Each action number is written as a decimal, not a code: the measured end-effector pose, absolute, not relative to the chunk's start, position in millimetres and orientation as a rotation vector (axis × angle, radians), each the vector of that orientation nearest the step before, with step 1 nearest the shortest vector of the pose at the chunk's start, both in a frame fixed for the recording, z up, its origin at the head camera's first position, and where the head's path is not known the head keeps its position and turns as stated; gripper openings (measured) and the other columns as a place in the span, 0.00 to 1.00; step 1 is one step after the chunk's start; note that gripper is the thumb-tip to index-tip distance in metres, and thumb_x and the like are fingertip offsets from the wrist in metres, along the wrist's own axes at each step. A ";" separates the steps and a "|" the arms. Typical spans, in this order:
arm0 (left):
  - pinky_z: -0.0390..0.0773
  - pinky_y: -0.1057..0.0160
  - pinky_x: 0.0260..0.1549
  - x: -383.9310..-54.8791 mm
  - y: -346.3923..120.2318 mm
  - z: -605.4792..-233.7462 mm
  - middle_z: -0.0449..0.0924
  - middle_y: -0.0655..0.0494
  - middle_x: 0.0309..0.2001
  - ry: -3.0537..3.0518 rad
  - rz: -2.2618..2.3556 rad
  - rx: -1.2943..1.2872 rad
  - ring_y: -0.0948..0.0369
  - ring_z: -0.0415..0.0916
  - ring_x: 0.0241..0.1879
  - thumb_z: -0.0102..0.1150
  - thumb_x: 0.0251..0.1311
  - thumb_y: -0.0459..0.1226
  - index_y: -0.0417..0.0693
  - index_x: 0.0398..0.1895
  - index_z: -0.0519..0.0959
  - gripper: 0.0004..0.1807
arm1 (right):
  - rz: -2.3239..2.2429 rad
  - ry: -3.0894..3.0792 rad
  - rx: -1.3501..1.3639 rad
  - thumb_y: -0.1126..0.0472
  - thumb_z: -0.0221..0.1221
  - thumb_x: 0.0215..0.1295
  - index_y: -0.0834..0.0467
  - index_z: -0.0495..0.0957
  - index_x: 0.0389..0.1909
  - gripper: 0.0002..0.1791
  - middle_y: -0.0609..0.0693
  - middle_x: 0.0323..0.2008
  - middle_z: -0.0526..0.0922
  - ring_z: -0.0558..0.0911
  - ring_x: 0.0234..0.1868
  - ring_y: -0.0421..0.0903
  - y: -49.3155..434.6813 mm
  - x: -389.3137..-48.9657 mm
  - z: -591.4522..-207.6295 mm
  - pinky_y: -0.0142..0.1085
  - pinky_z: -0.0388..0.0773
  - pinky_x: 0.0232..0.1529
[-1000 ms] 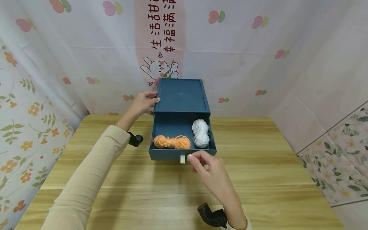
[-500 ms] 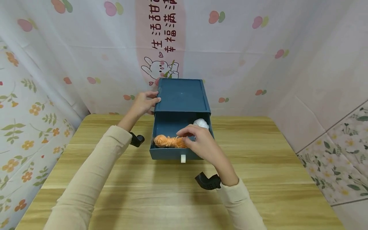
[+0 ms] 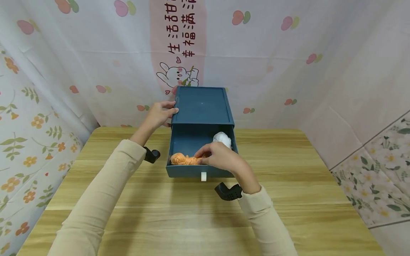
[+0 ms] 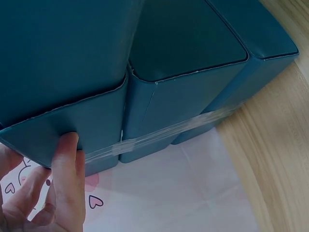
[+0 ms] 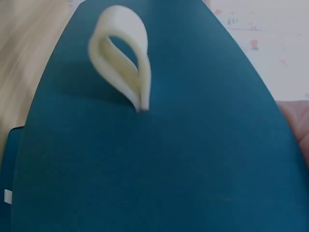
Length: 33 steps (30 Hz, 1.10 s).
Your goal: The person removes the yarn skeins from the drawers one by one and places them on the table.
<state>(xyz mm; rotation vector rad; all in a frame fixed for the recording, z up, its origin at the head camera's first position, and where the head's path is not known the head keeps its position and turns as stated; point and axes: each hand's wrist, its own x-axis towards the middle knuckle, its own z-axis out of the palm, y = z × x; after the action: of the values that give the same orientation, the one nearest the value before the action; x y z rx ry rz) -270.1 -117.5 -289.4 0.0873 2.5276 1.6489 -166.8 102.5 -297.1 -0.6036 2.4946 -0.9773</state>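
A blue drawer [image 3: 184, 171] with a white loop handle [image 3: 203, 176] stands pulled out of its blue cabinet [image 3: 203, 105]. In it lie a skein of orange yarn [image 3: 182, 159] along the front wall and a skein of white yarn [image 3: 221, 138] on the right. My right hand [image 3: 219, 155] reaches into the drawer, thumb and fingers around the right part of the orange skein. It hides that end and much of the white skein. Against the cabinet's left side rests my left hand [image 3: 160, 114]; the left wrist view shows one fingertip [image 4: 70, 139] pressed on the wall.
Clear tape [image 4: 159, 135] runs across the stacked blue units in the left wrist view. A second, lower white tab [image 5: 7, 196] shows at the edge of the right wrist view. The wooden table [image 3: 288, 177] meets a printed curtain [image 3: 272, 71] behind the cabinet.
From beside the drawer's handle, my right hand has moved up and into the drawer, then down onto the orange skein. My left hand stays at the cabinet's left side.
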 end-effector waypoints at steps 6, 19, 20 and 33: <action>0.84 0.56 0.37 -269.3 -117.8 -289.0 0.67 0.43 0.62 2.534 1.657 0.093 0.47 0.75 0.51 0.50 0.66 0.40 0.46 0.68 0.63 0.27 | -0.950 2.424 -0.585 0.67 0.55 0.64 0.61 0.80 0.47 0.13 0.53 0.46 0.82 0.79 0.46 0.45 101.7 -171.6 -298.2 0.35 0.79 0.45; 0.84 0.55 0.37 -268.1 -118.2 -288.4 0.67 0.44 0.62 2.527 1.670 0.088 0.48 0.75 0.50 0.50 0.66 0.40 0.47 0.68 0.62 0.27 | -1.041 2.506 -0.591 0.72 0.54 0.61 0.59 0.81 0.41 0.12 0.51 0.38 0.82 0.76 0.35 0.43 105.5 -166.4 -296.9 0.30 0.76 0.32; 0.84 0.55 0.37 -268.6 -118.2 -288.7 0.67 0.44 0.62 2.524 1.672 0.088 0.48 0.75 0.50 0.50 0.66 0.40 0.47 0.68 0.62 0.27 | -1.060 2.533 -0.595 0.71 0.54 0.61 0.59 0.81 0.41 0.12 0.51 0.38 0.82 0.75 0.34 0.44 105.9 -165.9 -297.3 0.30 0.75 0.31; 0.83 0.53 0.39 -269.8 -117.2 -290.8 0.66 0.43 0.62 2.534 1.662 0.090 0.47 0.75 0.51 0.50 0.66 0.40 0.46 0.68 0.62 0.27 | -1.542 2.741 -0.475 0.69 0.58 0.60 0.58 0.79 0.43 0.11 0.55 0.42 0.81 0.78 0.33 0.48 130.7 -151.0 -287.5 0.32 0.79 0.32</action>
<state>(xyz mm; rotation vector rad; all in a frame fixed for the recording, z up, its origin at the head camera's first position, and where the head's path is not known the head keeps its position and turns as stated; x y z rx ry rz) -269.8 -117.2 -290.8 0.0895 2.5341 1.6621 -151.0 130.7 -287.5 -0.4749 2.7406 -1.5421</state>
